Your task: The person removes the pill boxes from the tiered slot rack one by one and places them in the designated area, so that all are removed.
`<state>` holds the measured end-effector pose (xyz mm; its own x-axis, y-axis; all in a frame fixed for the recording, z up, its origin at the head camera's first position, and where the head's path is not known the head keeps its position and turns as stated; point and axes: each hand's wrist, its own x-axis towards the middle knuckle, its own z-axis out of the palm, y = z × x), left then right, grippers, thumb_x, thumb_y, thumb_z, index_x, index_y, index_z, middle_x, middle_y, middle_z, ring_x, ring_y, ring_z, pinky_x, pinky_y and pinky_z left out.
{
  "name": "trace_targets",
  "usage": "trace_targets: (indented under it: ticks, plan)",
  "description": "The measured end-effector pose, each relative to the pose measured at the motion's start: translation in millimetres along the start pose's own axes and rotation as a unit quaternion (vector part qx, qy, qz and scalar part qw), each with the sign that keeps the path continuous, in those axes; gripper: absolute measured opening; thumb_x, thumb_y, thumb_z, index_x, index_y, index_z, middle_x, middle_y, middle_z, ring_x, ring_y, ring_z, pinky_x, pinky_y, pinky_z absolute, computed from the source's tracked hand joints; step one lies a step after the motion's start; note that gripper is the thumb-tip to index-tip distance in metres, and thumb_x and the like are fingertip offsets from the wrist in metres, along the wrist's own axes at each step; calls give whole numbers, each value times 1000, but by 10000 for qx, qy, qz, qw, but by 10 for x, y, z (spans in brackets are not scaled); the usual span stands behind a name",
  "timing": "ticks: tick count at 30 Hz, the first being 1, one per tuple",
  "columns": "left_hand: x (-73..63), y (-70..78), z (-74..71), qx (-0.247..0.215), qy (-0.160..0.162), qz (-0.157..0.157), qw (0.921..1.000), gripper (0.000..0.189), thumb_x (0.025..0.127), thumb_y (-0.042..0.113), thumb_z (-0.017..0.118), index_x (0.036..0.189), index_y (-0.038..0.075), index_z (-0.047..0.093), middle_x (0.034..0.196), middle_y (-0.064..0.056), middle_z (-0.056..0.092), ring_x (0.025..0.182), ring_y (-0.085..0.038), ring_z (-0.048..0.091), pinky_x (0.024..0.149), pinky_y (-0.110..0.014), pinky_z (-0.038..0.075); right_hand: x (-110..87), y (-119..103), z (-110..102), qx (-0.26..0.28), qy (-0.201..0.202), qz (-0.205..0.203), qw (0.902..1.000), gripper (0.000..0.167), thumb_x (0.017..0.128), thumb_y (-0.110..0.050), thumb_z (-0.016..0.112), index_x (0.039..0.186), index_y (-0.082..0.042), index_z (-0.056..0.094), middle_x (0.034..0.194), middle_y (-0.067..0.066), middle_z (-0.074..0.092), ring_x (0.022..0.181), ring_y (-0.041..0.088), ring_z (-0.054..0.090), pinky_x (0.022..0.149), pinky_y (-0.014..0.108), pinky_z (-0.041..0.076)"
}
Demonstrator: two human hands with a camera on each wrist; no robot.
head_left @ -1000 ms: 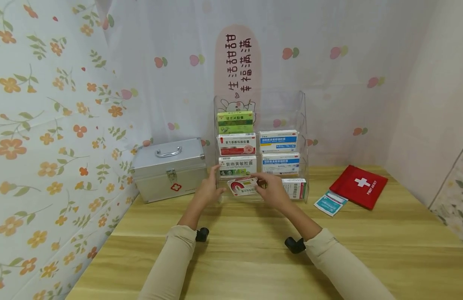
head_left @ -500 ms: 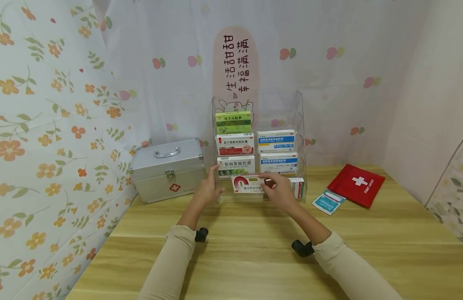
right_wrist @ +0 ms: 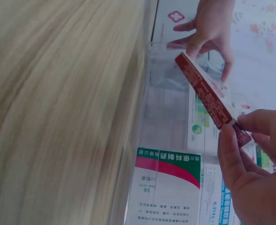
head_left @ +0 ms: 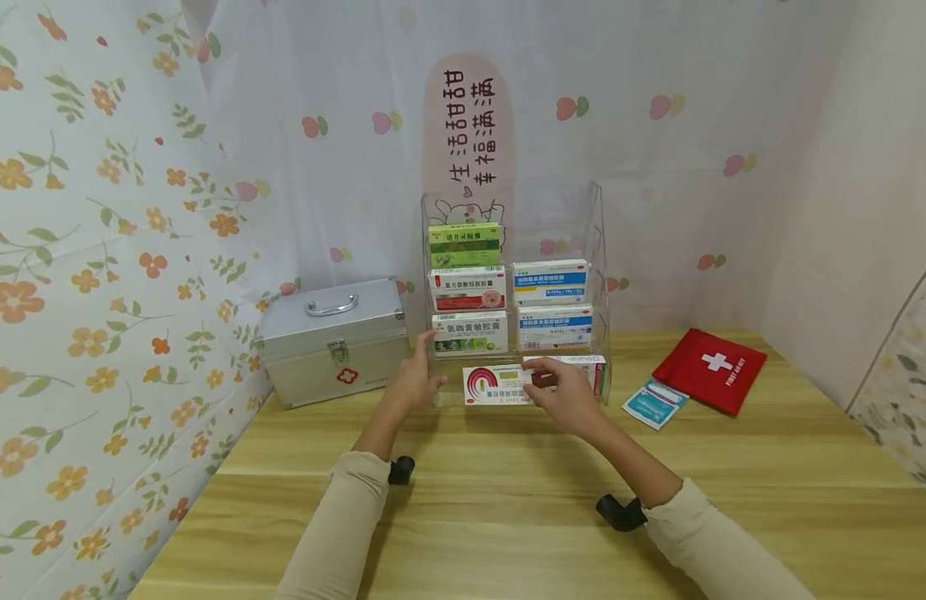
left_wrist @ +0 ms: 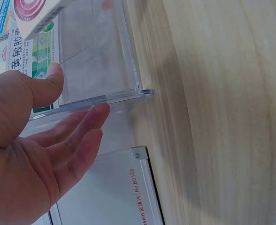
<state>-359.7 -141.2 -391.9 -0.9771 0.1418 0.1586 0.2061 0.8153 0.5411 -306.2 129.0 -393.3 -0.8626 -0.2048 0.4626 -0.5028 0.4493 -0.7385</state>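
My right hand [head_left: 571, 398] pinches the right end of a white medicine box [head_left: 483, 386] with red arcs, thumb and fingers on opposite faces. That box is tilted before the lowest tier of a clear acrylic rack [head_left: 599, 242], its printing upside down in the head view. The right wrist view shows its dark red narrow side [right_wrist: 203, 89]. My left hand [head_left: 413, 379] holds the rack's left side panel [left_wrist: 105, 97], thumb on the inner side and fingers on the outer. Behind the right fingers, another white box [head_left: 593, 367] stands in the lowest tier, partly covered.
Higher tiers hold a green box [head_left: 465, 246], a red-and-white box [head_left: 468, 292], a white-green box [head_left: 470, 333] and two blue-white boxes [head_left: 550, 283]. A silver case [head_left: 335, 342] stands left; a red first-aid pouch [head_left: 710, 371] and teal packets [head_left: 655, 404] lie right.
The right hand has drawn the held box from the rack's lower left, slightly rightward, then down and forward, levelling it. The left hand has stayed at the rack's side.
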Motion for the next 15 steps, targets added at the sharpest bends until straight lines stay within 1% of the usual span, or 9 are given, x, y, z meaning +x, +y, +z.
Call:
trace_targets:
  ticks: [6,8,13,15]
  plan:
    - [6,-7,6,-134,31,-47,9999,89,92,20,72,153,33,10,68,-9,57,51,-21,53,46,-29,41,-49,-14,-18,105,-331,151,9993,29,87,-1,73,116,-1,69,105,18,69,89,31,71,64,28,58]
    - [9,-15,5,-178,27,-9,9998,89,91,20,73,153,33,10,70,-10,58,52,-22,54,46,-29,42,-67,-24,-19,95,-440,197,9988,29,87,-1,73,116,1,69,105,19,69,88,30,71,64,28,58]
    - [25,-45,3,-218,106,96,9997,89,91,18,74,153,33,12,75,-8,57,52,-21,52,46,-30,42,-78,1,6,50,-660,468,9967,28,87,0,72,115,2,68,105,18,69,87,27,70,64,27,58]
    - [32,-51,6,-200,139,97,9997,89,90,18,74,154,33,13,75,-8,57,51,-21,52,45,-30,42,-72,36,20,29,-717,478,9963,28,87,0,72,114,4,68,105,18,69,88,28,70,66,28,58]
